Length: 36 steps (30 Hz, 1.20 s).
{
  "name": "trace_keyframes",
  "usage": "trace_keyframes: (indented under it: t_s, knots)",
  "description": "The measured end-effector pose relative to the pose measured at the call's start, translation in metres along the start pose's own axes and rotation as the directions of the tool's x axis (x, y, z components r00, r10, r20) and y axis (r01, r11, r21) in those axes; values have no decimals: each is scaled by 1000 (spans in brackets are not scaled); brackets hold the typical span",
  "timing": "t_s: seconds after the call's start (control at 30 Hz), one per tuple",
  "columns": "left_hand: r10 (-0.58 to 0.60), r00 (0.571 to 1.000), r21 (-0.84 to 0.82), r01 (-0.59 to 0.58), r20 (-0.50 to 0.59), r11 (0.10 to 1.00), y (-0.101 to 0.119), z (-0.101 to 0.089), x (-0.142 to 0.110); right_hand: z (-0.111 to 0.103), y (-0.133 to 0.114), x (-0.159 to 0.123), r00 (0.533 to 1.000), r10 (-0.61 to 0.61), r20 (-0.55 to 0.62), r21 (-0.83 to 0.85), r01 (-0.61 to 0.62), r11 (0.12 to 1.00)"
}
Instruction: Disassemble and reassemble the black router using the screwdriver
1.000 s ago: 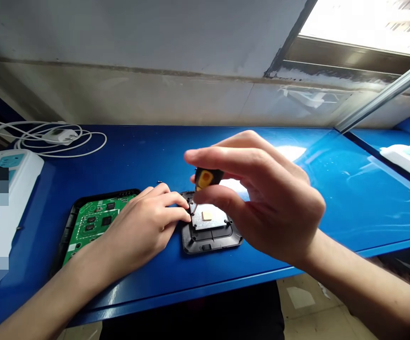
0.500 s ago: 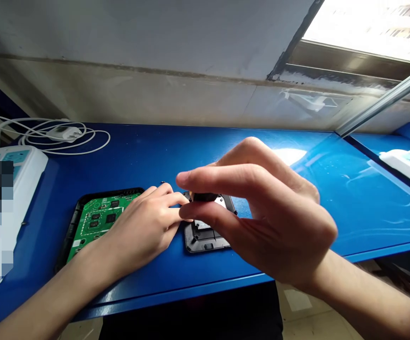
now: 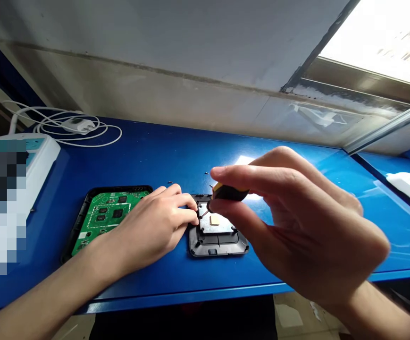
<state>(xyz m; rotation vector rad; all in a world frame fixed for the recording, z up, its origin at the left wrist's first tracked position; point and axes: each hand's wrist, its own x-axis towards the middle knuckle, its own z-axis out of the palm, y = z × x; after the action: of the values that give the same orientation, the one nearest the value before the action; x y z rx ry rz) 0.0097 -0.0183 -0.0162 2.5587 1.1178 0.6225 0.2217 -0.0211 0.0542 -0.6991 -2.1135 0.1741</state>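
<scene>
A black plastic cover [image 3: 226,246] lies on the blue table with a silver metal plate [image 3: 226,228] set in it and a small pale square pad [image 3: 214,220] on the plate. At the cover's left edge is my left hand [image 3: 162,215], its bent fingertips holding that edge. My right hand [image 3: 297,212] is closed round the black and yellow handle of a screwdriver [image 3: 230,192]. The thin shaft slants down to the plate's left edge, close to my left fingertips. Partly behind my left forearm, a green circuit board [image 3: 95,205] sits in a black housing [image 3: 77,215].
Small screws [image 3: 170,182] lie on the blue table [image 3: 162,146] behind the cover. At the left stands a white power strip [image 3: 51,158] beside a coiled white cable with a plug [image 3: 79,125]. A wall runs along the back, and a clear panel [image 3: 385,189] stands at the right.
My right hand and the screwdriver have tilted and shifted right in view, uncovering the plate, the pad and the shaft. The whole view has turned slightly. My left hand stays at the cover's edge.
</scene>
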Motion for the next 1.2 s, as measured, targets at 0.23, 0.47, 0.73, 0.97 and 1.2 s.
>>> trace_keyframes:
  t_s: [0.23,0.47,0.73,0.97,1.2]
  knots:
    - [-12,1000,-22,12,8,1000,-2,3,-1,2,1,-1,1000,0,-1,-18,0,1000]
    - [7,1000,-22,-7,0,1000,-3,5,-2,-3,5,2,998,47,30,29,-47,998]
    - [3,1000,-27,-4,-18,1000,-3,5,-2,-2,5,6,999,6,43,-7,-6,1000]
    - [12,1000,-20,-12,-18,1000,-3,6,-1,-5,5,9,997,27,68,-13,-26,1000]
    - [-2,1000,-21,2,0,1000,-3,5,-4,-5,5,7,997,31,68,-60,-26,998]
